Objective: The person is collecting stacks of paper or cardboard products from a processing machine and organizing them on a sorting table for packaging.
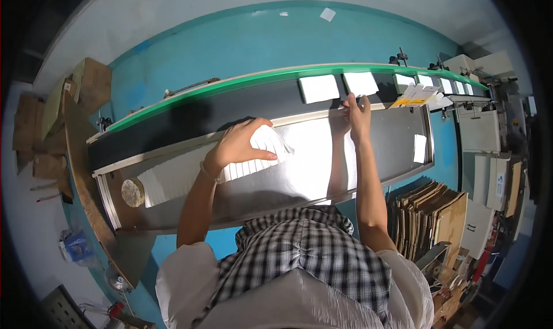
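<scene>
A long row of thin white flat pieces (184, 178), standing packed on edge, lies along the metal tray (380, 150). My left hand (239, 147) is curled around the right end of this row, with the thumb on the near side and the fingers on the far side. Farther right, my right hand (359, 117) reaches over the tray to the dark conveyor belt (259, 104). Its fingertips are apart at the near edge of a white rectangular piece (360, 84) lying flat on the belt. Another white piece (319, 89) lies just left of it.
A green rail (247, 82) runs along the belt's far side. More white pieces (446, 86) lie farther right on the belt, beyond a white-and-yellow carton (416, 95). A round roll (133, 193) sits at the tray's left end. Flattened cardboard (426, 214) is stacked at the right.
</scene>
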`<state>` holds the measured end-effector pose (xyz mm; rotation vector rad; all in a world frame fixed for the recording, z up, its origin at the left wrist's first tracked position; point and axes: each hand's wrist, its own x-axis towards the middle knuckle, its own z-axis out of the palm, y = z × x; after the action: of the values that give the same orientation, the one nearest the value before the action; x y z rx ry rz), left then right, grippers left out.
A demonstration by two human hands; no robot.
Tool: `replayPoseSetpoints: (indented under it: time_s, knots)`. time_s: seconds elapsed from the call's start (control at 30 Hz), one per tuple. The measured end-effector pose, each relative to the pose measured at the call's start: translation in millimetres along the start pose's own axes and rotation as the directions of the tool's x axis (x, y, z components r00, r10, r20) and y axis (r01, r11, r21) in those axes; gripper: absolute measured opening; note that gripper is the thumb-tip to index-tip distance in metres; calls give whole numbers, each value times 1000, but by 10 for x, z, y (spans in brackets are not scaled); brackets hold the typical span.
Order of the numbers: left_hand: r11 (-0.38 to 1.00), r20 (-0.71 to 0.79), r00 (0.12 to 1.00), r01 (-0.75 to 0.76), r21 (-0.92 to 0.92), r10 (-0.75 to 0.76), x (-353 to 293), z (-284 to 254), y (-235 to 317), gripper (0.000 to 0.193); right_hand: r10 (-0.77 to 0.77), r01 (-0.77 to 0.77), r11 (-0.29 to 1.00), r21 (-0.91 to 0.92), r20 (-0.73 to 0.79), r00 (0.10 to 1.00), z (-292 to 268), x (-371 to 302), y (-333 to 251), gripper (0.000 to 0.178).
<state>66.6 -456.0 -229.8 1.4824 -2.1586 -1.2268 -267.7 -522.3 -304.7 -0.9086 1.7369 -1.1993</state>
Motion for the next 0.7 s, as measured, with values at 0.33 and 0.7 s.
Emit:
replayPoseSetpoints:
  time_s: [0.33,0.7]
  knots:
    - [979,-113,973,-203,8,203,-42,-15,-146,88,-190,291,949,-124,514,837,982,-1482,-187,49]
    - [999,10,1000,-18,-38,18,-94,-58,-79,76,236,-428,822,375,460,856,900,-844,-293,38]
